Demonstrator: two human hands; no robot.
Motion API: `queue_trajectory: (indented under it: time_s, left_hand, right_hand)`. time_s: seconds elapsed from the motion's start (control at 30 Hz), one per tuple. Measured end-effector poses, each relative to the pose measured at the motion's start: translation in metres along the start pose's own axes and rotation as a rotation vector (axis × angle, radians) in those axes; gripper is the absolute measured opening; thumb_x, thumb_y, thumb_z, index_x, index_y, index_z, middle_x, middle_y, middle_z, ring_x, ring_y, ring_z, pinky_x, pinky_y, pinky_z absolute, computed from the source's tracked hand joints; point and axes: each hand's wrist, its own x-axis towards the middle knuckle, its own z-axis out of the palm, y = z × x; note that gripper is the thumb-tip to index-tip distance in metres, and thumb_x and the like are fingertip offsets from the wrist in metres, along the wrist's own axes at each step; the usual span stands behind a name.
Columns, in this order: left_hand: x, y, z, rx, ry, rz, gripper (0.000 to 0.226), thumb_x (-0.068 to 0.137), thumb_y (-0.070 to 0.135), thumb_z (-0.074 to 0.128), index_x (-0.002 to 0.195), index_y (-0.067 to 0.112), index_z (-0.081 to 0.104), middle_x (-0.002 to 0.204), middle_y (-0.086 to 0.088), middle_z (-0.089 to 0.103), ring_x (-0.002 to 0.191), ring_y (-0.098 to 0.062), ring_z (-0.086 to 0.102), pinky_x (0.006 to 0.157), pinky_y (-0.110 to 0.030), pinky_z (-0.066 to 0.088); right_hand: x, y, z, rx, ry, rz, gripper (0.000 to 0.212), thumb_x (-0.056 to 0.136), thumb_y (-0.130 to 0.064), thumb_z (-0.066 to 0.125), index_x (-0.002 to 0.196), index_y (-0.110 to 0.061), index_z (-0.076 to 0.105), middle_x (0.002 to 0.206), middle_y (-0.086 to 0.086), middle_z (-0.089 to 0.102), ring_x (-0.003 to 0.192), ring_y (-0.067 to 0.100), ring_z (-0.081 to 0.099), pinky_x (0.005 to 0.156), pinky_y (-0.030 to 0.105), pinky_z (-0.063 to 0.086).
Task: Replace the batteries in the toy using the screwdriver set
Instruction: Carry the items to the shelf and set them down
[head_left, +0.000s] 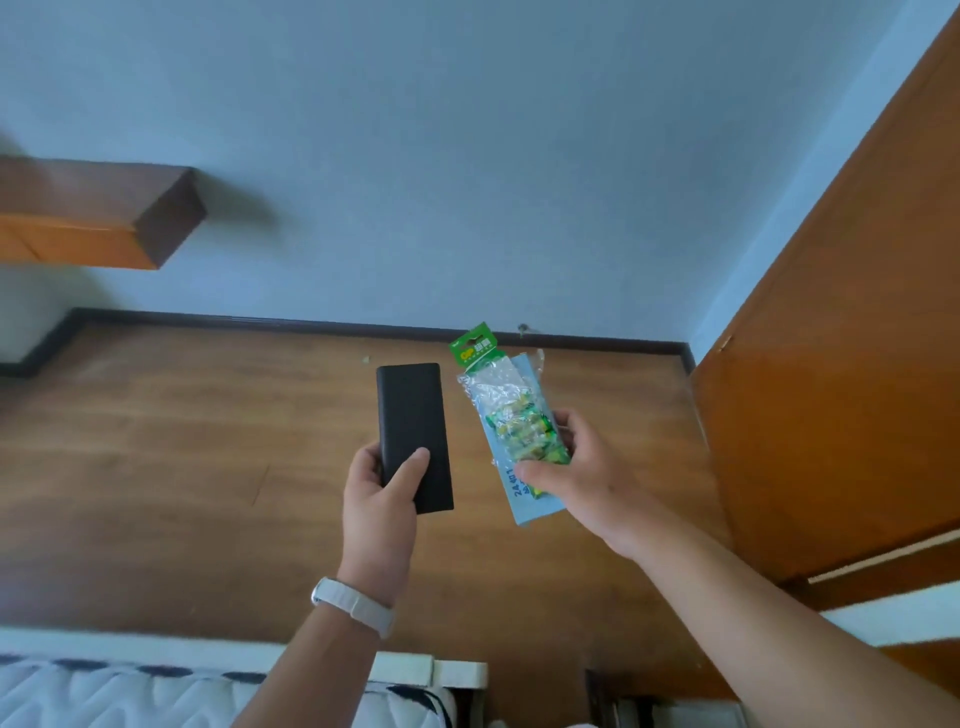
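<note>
1. Two items in hand, none set down; both are held in the air above the wooden floor (182, 467).
2. Left hand (382, 499): grip clamped on the lower end of a flat black case (410, 415), thumb laid across its face, fingers behind. Presumably the screwdriver set; no label shows to confirm it.
3. Case, long axis: runs from 6 to 12 o'clock, tipped slightly toward 11; the upper part stands free of the grip.
4. Right hand (576, 467): grip clamped on a battery pack (506, 410) together with a pale blue card (524, 499) lying behind it; thumb on the front, fingers wrapping the far edge.
5. Battery pack, long axis: from 5 to 11 o'clock, green header at the top, cells bunched at the grip.
6. Key relation: case and pack lie side by side and near, not touching, the pack at 3 o'clock from the case, axes roughly parallel.
7. Toy: not in view; no bench in view either.
8. Judgement: both hands are full, so one item must be put down before the case can be opened. The mattress (104, 696) at 7 o'clock is the nearest surface, on the left-hand side.
</note>
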Motion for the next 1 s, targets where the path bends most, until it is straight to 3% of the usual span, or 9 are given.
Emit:
queue_trajectory:
  time_s: [0.17, 0.33, 0.47, 0.57, 0.67, 0.87, 1.0]
  left_hand:
    - [0.013, 0.011, -0.04, 0.002, 0.136, 0.024, 0.038, 0.073, 0.038, 0.074, 0.107, 0.022, 0.065, 0.098, 0.001, 0.072, 0.089, -0.017, 0.069, 0.079, -0.041, 0.059]
    - [0.021, 0.026, -0.073, -0.011, 0.264, 0.049, 0.041, 0.074, 0.038, 0.073, 0.11, 0.022, 0.063, 0.105, -0.004, 0.071, 0.091, -0.018, 0.07, 0.075, -0.036, 0.059]
    - [0.024, 0.035, -0.087, -0.022, 0.37, 0.069, 0.04, 0.076, 0.035, 0.073, 0.111, 0.021, 0.062, 0.106, -0.004, 0.071, 0.088, -0.016, 0.072, 0.069, -0.03, 0.06]
    - [0.031, 0.039, -0.09, -0.034, 0.458, 0.071, 0.037, 0.079, 0.034, 0.074, 0.111, 0.02, 0.063, 0.107, -0.008, 0.071, 0.097, -0.027, 0.071, 0.079, -0.044, 0.062]
    - [0.047, 0.042, -0.083, -0.047, 0.522, 0.074, 0.044, 0.075, 0.038, 0.073, 0.112, 0.018, 0.063, 0.108, -0.011, 0.071, 0.095, -0.027, 0.071, 0.081, -0.048, 0.061]
    - [0.108, 0.047, -0.03, -0.05, 0.649, 0.082, 0.042, 0.075, 0.04, 0.074, 0.111, 0.022, 0.062, 0.106, -0.008, 0.071, 0.088, -0.018, 0.072, 0.07, -0.033, 0.059]
    - [0.153, 0.062, 0.017, -0.029, 0.701, 0.099, 0.042, 0.076, 0.04, 0.074, 0.112, 0.023, 0.062, 0.105, -0.004, 0.071, 0.086, -0.014, 0.073, 0.068, -0.028, 0.059]
  right_hand:
    - [0.035, -0.01, 0.039, -0.009, -0.124, -0.003, 0.057, 0.056, -0.044, 0.081, 0.107, -0.04, 0.056, 0.099, -0.013, 0.071, 0.089, 0.016, 0.072, 0.086, 0.051, 0.058]
    - [0.066, -0.024, 0.073, -0.018, -0.253, -0.031, 0.051, 0.055, -0.045, 0.082, 0.099, -0.047, 0.056, 0.097, -0.016, 0.071, 0.087, 0.014, 0.073, 0.081, 0.044, 0.059]
    - [0.093, -0.037, 0.095, -0.023, -0.353, -0.051, 0.059, 0.055, -0.046, 0.081, 0.107, -0.038, 0.054, 0.095, -0.016, 0.071, 0.087, 0.014, 0.073, 0.08, 0.043, 0.059]
    - [0.116, -0.049, 0.104, -0.026, -0.447, -0.073, 0.058, 0.057, -0.046, 0.079, 0.109, -0.037, 0.053, 0.094, -0.021, 0.07, 0.086, 0.01, 0.072, 0.073, 0.033, 0.059]
    - [0.146, -0.056, 0.105, -0.032, -0.518, -0.075, 0.055, 0.063, -0.038, 0.079, 0.111, -0.035, 0.053, 0.096, -0.015, 0.071, 0.087, 0.01, 0.072, 0.072, 0.03, 0.059]
    - [0.232, -0.064, 0.082, -0.055, -0.653, -0.085, 0.053, 0.069, -0.029, 0.079, 0.115, -0.029, 0.052, 0.106, -0.001, 0.067, 0.09, 0.015, 0.072, 0.077, 0.037, 0.061]
    - [0.294, -0.073, 0.06, -0.037, -0.717, -0.091, 0.05, 0.071, -0.026, 0.079, 0.114, -0.028, 0.052, 0.103, -0.001, 0.069, 0.087, 0.013, 0.072, 0.069, 0.029, 0.06]
